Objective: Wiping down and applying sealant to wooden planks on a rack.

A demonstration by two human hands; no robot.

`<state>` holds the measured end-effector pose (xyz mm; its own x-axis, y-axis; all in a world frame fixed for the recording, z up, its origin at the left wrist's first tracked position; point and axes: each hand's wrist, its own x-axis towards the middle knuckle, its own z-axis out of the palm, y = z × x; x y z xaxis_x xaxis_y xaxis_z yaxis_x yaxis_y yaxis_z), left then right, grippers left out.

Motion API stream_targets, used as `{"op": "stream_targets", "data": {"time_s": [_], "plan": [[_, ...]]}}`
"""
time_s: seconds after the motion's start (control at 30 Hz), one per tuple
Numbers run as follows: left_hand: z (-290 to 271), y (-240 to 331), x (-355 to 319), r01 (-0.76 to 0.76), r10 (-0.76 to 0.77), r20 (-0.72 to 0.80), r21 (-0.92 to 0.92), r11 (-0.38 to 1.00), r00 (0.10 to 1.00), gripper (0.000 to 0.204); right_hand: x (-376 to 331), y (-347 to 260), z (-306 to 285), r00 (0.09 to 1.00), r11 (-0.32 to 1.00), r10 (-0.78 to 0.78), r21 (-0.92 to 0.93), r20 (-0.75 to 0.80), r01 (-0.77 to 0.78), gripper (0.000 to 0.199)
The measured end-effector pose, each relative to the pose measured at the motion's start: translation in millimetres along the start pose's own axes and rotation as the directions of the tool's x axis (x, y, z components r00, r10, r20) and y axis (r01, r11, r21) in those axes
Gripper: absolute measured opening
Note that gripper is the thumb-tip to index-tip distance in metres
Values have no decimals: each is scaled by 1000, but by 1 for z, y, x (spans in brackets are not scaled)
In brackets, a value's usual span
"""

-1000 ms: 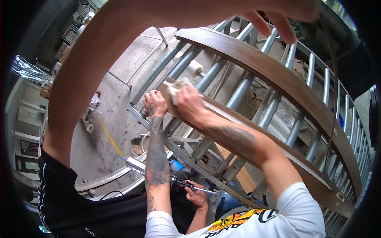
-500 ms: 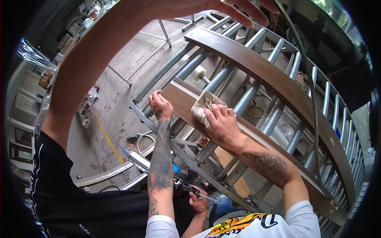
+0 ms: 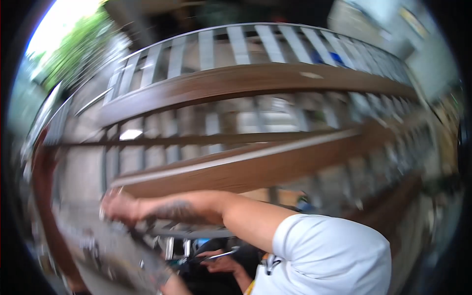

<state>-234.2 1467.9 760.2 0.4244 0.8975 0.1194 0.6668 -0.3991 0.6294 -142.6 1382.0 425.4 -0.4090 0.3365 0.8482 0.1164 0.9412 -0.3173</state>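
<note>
The view is smeared by motion. My right arm reaches leftward, and my right hand (image 3: 119, 205) is closed at the left end of a brown wood-grain board (image 3: 241, 169) with a pale strip along it. A whitish edge of the cloth (image 3: 102, 212) shows at that hand, blurred. From the bottom, my tattooed left forearm (image 3: 160, 270) runs up toward the same spot; my left hand is lost in the blur there, its fingers hidden.
A curved brown board (image 3: 216, 87) lies farther back on a metal rack (image 3: 206, 49). A thin dark strip (image 3: 206, 140) crosses between the boards, its left end near another person's arm (image 3: 46, 196). Below, another hand (image 3: 223, 264) holds a tool with a metal shaft.
My view has swung, so the boards now run across the picture. My right hand has moved from the board's face to its left end. The other person's arm now shows at far left.
</note>
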Motion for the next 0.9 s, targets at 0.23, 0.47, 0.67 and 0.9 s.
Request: {"op": "stream_targets", "data": {"time_s": [0.23,0.47,0.67,0.9], "plan": [[199,68,75,-272,314,222,-201,941,923,57,-211,-121,-286,973,766,233,-616,-3,-185,23],[315,164,40,-395,422,278,-149,906,863,53,-359,-329,-525,532,460,846,-510,5,-727,37],[489,261,-35,-456,499,221,-218,863,838,51,-430,-439,-581,385,288,639,-257,-666,-922,48],[666,382,-128,-411,432,112,-174,895,895,50,-521,-487,-629,586,611,624,-144,-517,-778,51]]}}
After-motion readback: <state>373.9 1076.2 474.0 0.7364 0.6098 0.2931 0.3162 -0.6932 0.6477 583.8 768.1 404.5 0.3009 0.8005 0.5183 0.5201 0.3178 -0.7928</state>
